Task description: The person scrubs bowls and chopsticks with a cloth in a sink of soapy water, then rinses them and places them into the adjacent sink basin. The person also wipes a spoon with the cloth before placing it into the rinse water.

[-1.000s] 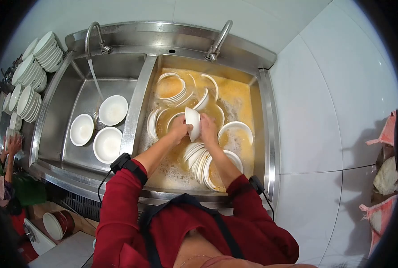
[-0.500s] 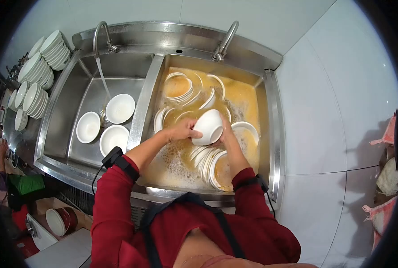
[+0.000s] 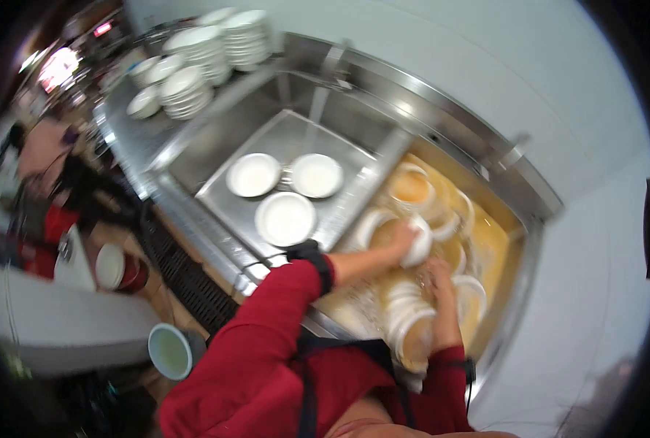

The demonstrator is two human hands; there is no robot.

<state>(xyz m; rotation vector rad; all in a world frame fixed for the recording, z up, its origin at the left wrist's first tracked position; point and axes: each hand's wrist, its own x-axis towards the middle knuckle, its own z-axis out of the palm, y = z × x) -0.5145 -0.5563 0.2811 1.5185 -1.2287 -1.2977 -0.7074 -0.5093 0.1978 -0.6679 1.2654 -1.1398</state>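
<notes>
My left hand [image 3: 398, 246] is closed on a white bowl [image 3: 418, 242] above the soapy, orange-tinged water of the right basin. Beside and below it, my right hand [image 3: 436, 274] is at the water over a row of stacked bowls [image 3: 405, 310]; motion blurs its fingers. More white dishes lie partly under water, among them a stack [image 3: 411, 185] near the back. In the left basin, three white bowls [image 3: 285, 219] rest around the drain, and water runs from the tap [image 3: 333, 64].
Stacks of white dishes [image 3: 193, 47] stand on the steel counter [image 3: 120, 117] at the left. A second tap [image 3: 511, 153] is behind the right basin. A person [image 3: 47, 157] is at the far left. Buckets [image 3: 170, 352] stand on the floor.
The view has swung left, bringing the floor and another person into sight. The bowl was between both hands; now my left hand has it and my right hand is lower, apart from it.
</notes>
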